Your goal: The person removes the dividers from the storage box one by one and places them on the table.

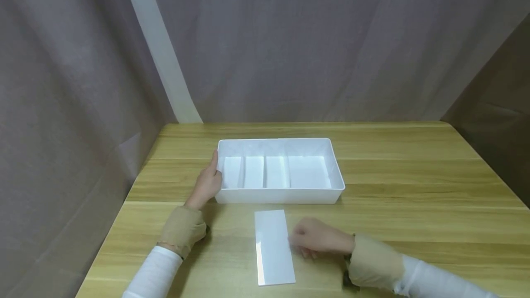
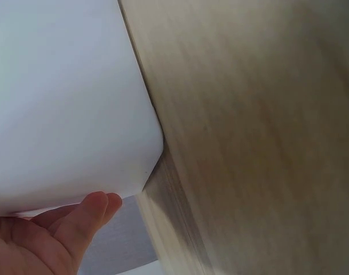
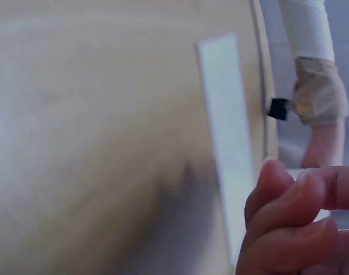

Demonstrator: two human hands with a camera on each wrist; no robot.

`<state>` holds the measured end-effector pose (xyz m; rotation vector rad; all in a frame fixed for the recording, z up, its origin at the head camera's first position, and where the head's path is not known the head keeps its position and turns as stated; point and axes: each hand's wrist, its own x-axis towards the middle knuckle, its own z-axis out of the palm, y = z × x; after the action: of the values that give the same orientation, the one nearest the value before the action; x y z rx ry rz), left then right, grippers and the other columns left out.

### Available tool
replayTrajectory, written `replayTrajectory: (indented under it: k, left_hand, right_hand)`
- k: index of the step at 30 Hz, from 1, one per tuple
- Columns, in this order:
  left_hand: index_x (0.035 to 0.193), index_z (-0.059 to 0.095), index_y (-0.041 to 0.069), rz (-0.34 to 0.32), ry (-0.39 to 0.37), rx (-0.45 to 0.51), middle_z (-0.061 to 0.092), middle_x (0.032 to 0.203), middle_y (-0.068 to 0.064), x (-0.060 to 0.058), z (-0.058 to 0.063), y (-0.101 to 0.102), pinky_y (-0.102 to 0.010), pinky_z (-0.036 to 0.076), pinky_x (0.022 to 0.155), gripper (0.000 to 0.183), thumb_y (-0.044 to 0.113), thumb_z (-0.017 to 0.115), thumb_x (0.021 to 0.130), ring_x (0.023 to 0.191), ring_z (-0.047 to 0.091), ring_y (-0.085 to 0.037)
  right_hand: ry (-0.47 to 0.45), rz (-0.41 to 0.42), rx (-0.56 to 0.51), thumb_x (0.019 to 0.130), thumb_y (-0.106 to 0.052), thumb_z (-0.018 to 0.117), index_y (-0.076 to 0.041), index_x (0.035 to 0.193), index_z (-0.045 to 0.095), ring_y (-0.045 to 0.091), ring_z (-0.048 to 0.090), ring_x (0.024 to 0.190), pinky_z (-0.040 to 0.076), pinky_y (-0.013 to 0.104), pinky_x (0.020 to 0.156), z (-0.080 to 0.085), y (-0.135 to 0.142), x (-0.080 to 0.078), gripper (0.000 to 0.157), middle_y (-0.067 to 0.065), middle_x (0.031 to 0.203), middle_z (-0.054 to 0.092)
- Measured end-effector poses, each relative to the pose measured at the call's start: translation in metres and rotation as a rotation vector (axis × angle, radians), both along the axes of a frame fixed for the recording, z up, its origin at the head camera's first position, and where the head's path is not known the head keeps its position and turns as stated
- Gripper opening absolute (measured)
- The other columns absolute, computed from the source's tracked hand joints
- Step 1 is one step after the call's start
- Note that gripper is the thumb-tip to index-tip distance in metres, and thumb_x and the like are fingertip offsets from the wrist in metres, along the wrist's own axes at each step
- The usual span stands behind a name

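Note:
A white rectangular box (image 1: 278,196) with several compartments sits on the wooden table. My left hand (image 1: 208,182) holds it by its left end wall, one finger running along the outside near the rim. In the left wrist view, fingertips (image 2: 95,201) lie against the edge of the box (image 2: 66,103). In front of the box, a flat, glossy white panel (image 1: 275,248) lies lengthwise toward me. Beside its right edge is my right hand (image 1: 316,236), blurred, with loosely bent fingers (image 3: 289,200) and nothing visible in them. Whether it touches the panel cannot be made out.
The wooden table (image 1: 414,187) extends to both sides of the box. Grey curtains (image 1: 281,45) hang behind the table and along its left, and a dark cloth (image 1: 497,109) hangs at the right. A pale strip (image 1: 161,45) runs down the curtain at the back left.

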<state>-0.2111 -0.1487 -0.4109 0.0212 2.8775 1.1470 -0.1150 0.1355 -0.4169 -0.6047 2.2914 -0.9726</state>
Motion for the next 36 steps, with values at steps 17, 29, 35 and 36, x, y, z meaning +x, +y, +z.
replayTrajectory:
  k: [17,29,35,36]
  left_hand:
    - [0.143,0.003,0.009,0.002,-0.001,0.026,0.024,0.143,-0.018,0.001,-0.001,-0.001,-0.044,0.033,0.098,0.058,0.010,0.027,0.090,0.116,0.042,-0.030]
    - [0.143,0.007,0.009,-0.010,0.070,0.032,0.028,0.140,-0.021,0.004,0.000,-0.002,-0.045,0.036,0.093,0.058,0.009,0.027,0.088,0.104,0.046,-0.032]
    - [0.143,0.006,0.008,0.001,0.033,0.027,0.027,0.140,-0.020,0.001,-0.002,-0.002,-0.044,0.040,0.086,0.057,0.010,0.027,0.089,0.088,0.049,-0.033]
    - [0.143,0.006,0.007,0.002,0.029,0.017,0.027,0.140,-0.021,0.001,-0.001,-0.001,-0.043,0.040,0.085,0.057,0.009,0.027,0.089,0.084,0.049,-0.031]
  right_hand:
    - [0.362,-0.198,-0.085,0.085,-0.011,0.050,-0.006,0.069,0.058,0.006,0.040,0.052,0.037,0.021,0.048,0.028,0.003,-0.031,0.018,-0.005,0.056,0.044]
    - [0.567,-0.383,-0.157,0.081,-0.009,0.051,-0.008,0.072,0.060,0.008,0.042,0.058,0.037,0.020,0.054,0.034,0.001,-0.041,0.013,-0.004,0.061,0.051]
    - [0.574,-0.441,-0.163,0.081,-0.011,0.052,-0.008,0.080,0.056,0.011,0.043,0.058,0.037,0.021,0.055,0.038,-0.001,-0.049,0.005,-0.001,0.067,0.053]
    - [0.572,-0.448,-0.160,0.081,-0.011,0.053,-0.007,0.081,0.056,0.011,0.043,0.058,0.037,0.022,0.055,0.039,-0.002,-0.050,0.005,0.000,0.067,0.054]
